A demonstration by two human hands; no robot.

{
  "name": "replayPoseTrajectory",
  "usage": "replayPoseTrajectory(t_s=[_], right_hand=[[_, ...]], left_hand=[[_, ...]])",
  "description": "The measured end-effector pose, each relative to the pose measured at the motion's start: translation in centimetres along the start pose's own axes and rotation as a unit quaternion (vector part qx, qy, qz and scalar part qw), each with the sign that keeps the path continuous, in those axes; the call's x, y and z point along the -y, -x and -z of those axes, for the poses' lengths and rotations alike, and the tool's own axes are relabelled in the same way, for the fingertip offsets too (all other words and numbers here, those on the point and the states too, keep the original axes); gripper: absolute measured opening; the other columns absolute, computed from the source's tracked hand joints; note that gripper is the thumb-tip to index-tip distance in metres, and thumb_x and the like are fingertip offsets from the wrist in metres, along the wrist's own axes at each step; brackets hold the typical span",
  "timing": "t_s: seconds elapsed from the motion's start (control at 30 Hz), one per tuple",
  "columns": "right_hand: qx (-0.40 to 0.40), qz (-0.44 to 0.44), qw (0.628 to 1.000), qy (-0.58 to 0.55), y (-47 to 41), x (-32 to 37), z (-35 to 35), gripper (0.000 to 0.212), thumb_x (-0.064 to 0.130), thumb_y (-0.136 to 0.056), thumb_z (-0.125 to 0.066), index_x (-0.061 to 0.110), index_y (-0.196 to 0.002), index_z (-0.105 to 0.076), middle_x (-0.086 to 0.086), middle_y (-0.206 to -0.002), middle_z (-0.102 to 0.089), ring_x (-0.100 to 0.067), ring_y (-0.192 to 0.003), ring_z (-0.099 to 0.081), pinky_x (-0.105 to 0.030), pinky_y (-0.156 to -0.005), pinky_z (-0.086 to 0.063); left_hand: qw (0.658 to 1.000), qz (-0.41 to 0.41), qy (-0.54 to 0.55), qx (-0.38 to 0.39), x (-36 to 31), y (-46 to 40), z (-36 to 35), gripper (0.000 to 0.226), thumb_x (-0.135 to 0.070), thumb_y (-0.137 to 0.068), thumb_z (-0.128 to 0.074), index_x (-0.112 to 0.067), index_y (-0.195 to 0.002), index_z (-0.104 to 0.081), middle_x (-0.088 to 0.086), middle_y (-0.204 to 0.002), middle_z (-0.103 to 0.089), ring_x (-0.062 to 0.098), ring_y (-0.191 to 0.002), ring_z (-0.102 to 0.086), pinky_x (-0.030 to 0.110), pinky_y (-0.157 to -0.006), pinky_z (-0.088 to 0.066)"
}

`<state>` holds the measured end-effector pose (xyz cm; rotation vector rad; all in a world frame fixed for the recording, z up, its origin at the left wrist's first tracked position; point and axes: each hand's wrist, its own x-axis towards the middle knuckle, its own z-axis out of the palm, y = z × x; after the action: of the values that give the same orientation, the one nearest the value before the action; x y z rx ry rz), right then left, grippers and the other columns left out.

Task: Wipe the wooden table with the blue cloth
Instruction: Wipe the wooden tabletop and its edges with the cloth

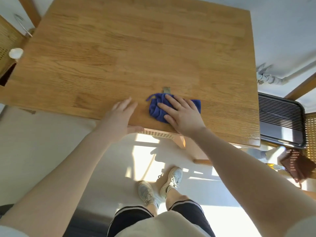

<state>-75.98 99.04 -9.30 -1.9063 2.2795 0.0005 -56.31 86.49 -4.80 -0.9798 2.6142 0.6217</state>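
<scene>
The wooden table [136, 52] fills the upper part of the head view. A crumpled blue cloth [156, 110] lies near the table's near edge, right of centre. My right hand [181, 113] rests flat on top of the cloth, fingers spread, pressing it to the wood. My left hand [122, 115] lies just left of the cloth on the table's near edge, fingers apart, thumb hooked under the edge, holding nothing. A small grey tag or strip [166, 89] pokes out on the table just beyond the cloth.
A black slatted tray [280, 120] sits on a cane chair at the table's right edge. A brown bag [297, 165] lies below it. A white cup [15, 53] and a cane cabinet [6, 40] stand at the left. My feet [160, 189] are on the pale floor.
</scene>
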Motion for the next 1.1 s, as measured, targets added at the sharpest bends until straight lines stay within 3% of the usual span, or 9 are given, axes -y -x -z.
replayPoseTrajectory(t_s=[0.13,0.3,0.4,0.47,0.63,0.73,0.87,0.97,1.1], right_hand=[[-0.019,-0.156,0.987,-0.022,-2.5,2.5,0.1,0.046,0.045,-0.098,-0.019,0.038,-0.144,-0.024,0.0,-0.156,-0.019,-0.024,-0.143,-0.013,-0.042,-0.113,-0.011],[-0.016,0.032,0.999,-0.007,0.6,7.6,-1.8,0.047,0.045,-0.094,-0.022,0.037,-0.135,-0.043,-0.003,-0.146,-0.041,-0.03,-0.133,-0.038,-0.049,-0.106,-0.029],[0.011,0.101,0.995,0.0,-1.1,6.2,-1.4,0.047,0.047,-0.094,-0.021,0.039,-0.135,-0.042,-0.002,-0.147,-0.04,-0.028,-0.134,-0.037,-0.047,-0.105,-0.03],[-0.001,0.098,0.995,-0.014,-3.7,4.7,-0.7,0.049,0.049,-0.094,-0.017,0.04,-0.138,-0.037,0.0,-0.151,-0.033,-0.027,-0.138,-0.029,-0.046,-0.107,-0.023],[-0.021,-0.024,0.999,-0.026,-8.1,3.2,0.4,0.044,0.044,-0.099,-0.025,0.039,-0.143,-0.027,-0.002,-0.156,-0.02,-0.026,-0.143,-0.015,-0.045,-0.112,-0.012],[-0.002,0.041,0.999,-0.02,-5.7,4.5,-0.1,0.045,0.044,-0.098,-0.024,0.038,-0.142,-0.03,-0.003,-0.155,-0.023,-0.027,-0.142,-0.018,-0.048,-0.111,-0.014],[0.034,0.158,0.987,-0.023,-2.1,6.9,-1.0,0.047,0.044,-0.092,-0.022,0.037,-0.133,-0.045,-0.004,-0.146,-0.042,-0.03,-0.133,-0.038,-0.048,-0.102,-0.032],[0.05,0.216,0.975,-0.013,-4.3,5.9,-0.7,0.048,0.046,-0.093,-0.021,0.038,-0.133,-0.044,-0.002,-0.145,-0.042,-0.028,-0.132,-0.04,-0.046,-0.102,-0.031],[0.033,0.13,0.99,-0.031,-9.2,6.2,0.4,0.047,0.047,-0.097,-0.018,0.039,-0.143,-0.028,0.0,-0.155,-0.021,-0.026,-0.142,-0.017,-0.047,-0.111,-0.013]], left_hand=[[0.998,0.068,0.014,-0.015,1.7,0.4,0.4,0.083,-0.055,-0.085,-0.052,-0.027,-0.15,-0.009,-0.002,-0.158,0.002,0.027,-0.144,-0.004,0.046,-0.115,-0.013],[0.994,0.082,-0.075,0.009,3.5,-0.2,-0.2,0.082,-0.055,-0.082,-0.057,-0.044,-0.146,-0.008,0.001,-0.158,0.011,0.028,-0.145,0.002,0.045,-0.117,-0.008],[0.994,0.068,-0.089,0.004,4.1,-0.7,0.0,0.084,-0.052,-0.082,-0.06,-0.041,-0.147,-0.009,-0.002,-0.159,0.005,0.026,-0.145,-0.002,0.043,-0.114,-0.014],[0.992,0.07,-0.101,-0.02,4.5,-0.9,0.0,0.09,-0.048,-0.079,-0.065,-0.032,-0.149,-0.011,-0.003,-0.159,-0.003,0.024,-0.144,-0.01,0.042,-0.113,-0.019],[0.993,0.078,-0.079,-0.035,4.5,-0.9,-0.1,0.096,-0.046,-0.07,-0.074,-0.024,-0.148,-0.022,-0.004,-0.157,-0.014,0.024,-0.142,-0.019,0.039,-0.114,-0.024],[0.992,0.101,-0.066,-0.032,3.7,-1.2,0.8,0.096,-0.041,-0.066,-0.079,-0.026,-0.146,-0.028,-0.007,-0.156,-0.019,0.025,-0.139,-0.025,0.036,-0.109,-0.028],[0.993,0.092,-0.03,-0.072,3.7,-0.7,0.7,0.081,-0.041,-0.075,-0.072,-0.026,-0.144,-0.033,-0.008,-0.153,-0.026,0.022,-0.139,-0.029,0.036,-0.108,-0.034],[0.993,0.094,-0.023,-0.073,3.9,-0.8,0.5,0.079,-0.04,-0.077,-0.07,-0.027,-0.145,-0.03,-0.009,-0.154,-0.024,0.018,-0.14,-0.026,0.031,-0.108,-0.03],[0.992,0.107,0.001,-0.059,4.2,-1.0,0.4,0.11,-0.04,-0.064,-0.081,-0.024,-0.149,-0.015,-0.004,-0.152,-0.03,0.018,-0.14,-0.024,0.026,-0.108,-0.026]])
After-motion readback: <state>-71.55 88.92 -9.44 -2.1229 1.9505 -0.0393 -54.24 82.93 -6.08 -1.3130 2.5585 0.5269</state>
